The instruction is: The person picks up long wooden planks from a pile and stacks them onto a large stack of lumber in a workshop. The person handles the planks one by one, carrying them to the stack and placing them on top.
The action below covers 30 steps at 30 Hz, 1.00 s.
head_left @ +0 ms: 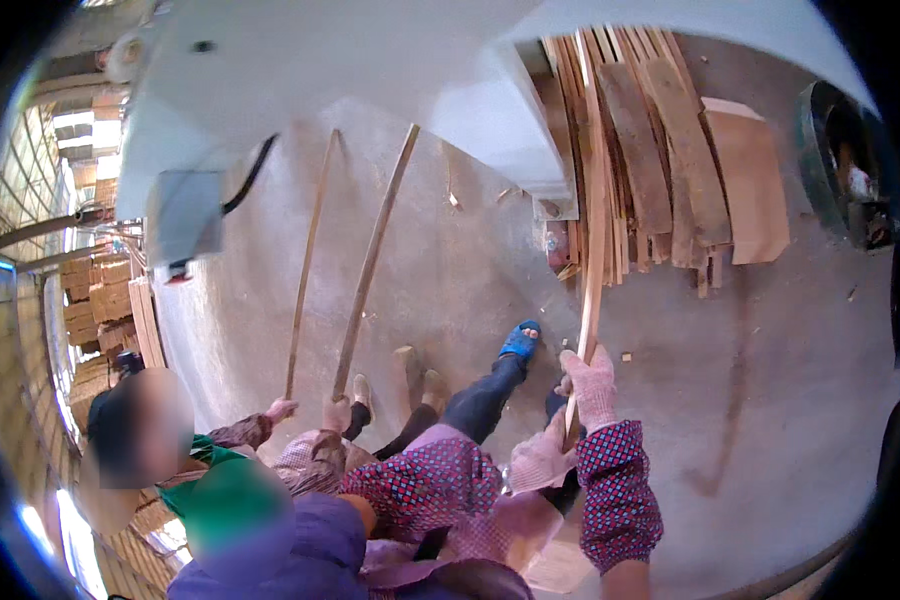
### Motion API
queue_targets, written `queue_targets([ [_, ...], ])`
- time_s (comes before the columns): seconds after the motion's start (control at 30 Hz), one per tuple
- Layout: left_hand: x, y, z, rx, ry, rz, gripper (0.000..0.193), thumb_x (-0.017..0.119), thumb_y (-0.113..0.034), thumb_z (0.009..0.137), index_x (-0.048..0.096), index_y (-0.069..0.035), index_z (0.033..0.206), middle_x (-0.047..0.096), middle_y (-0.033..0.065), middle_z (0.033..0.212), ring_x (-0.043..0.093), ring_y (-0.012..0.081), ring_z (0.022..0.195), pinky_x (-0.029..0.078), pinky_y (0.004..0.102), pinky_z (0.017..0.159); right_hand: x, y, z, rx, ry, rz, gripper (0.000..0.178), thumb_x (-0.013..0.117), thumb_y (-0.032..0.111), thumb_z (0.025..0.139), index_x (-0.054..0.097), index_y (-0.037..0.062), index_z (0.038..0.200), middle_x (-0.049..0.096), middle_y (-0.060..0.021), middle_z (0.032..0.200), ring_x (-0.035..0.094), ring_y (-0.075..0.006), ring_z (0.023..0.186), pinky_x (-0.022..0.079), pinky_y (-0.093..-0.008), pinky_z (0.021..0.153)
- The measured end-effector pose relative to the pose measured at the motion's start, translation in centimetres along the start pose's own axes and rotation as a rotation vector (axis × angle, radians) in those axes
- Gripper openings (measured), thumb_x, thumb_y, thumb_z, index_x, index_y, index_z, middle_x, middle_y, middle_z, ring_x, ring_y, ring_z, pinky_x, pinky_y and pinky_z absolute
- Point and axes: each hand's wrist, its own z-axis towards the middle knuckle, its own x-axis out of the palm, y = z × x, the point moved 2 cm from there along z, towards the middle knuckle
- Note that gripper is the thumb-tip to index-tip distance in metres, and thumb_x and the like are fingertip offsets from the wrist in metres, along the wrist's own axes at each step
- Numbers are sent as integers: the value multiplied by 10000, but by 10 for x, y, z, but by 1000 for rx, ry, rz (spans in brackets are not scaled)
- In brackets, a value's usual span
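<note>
A long, thin wooden strip (595, 240) points away from me, its far part passing over a stack of boards. My right hand (592, 388), in a pale pink glove with a patterned sleeve, is wrapped round the strip. Nearer my body, my left hand (537, 460), in a matching glove, closes on its near end. To my left a co-worker's hand (282, 410) grips one slim wooden strip (311, 235). Another hand (337, 413) beside it holds a second, slightly thicker strip (378, 235). Both of those strips slant up and away over the floor.
Several stacked boards and strips (642, 150) lie at the far right, beside a flat wooden panel (750, 180). A large pale machine housing (340, 60) spans the far side. A dark green round container (820, 160) stands at the right. Small wood scraps (626, 357) dot the floor.
</note>
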Motion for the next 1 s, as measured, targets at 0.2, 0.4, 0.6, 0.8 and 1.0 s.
queue_targets([
  [0.2,-24,0,8,520,629,-181,604,612,-422,912,419,-62,1356,628,120,1103,600,212,986,470,353,865,-16,12,-4,23,-12,80,266,622,203,864,575,38,1067,536,-22,707,486,-90,442,470,-243,395],
  [0.4,-79,26,125,559,522,100,463,587,-304,947,471,-34,1306,606,82,1037,545,156,968,464,327,854,-3,-9,1,-44,-72,173,250,669,226,842,630,36,1000,579,-6,719,528,-84,549,474,-247,494],
  [0.6,-188,-76,208,909,634,255,401,495,-347,944,569,-25,1171,595,138,1106,580,236,957,470,325,840,2,36,-22,11,-225,120,369,694,370,844,656,31,984,590,17,722,554,-99,588,460,-264,523],
  [0.8,-271,-153,323,849,461,673,146,569,-147,857,573,-40,956,593,195,1050,574,254,917,462,370,769,20,14,75,-331,-426,-239,397,652,440,839,653,66,973,625,-33,722,590,-147,611,476,-308,547],
  [1.0,-273,-247,415,558,525,395,228,565,-268,851,573,-59,760,506,57,710,526,196,647,418,355,566,1,52,74,-75,-521,314,409,662,465,803,675,60,861,645,-48,704,595,-154,590,452,-317,543],
])
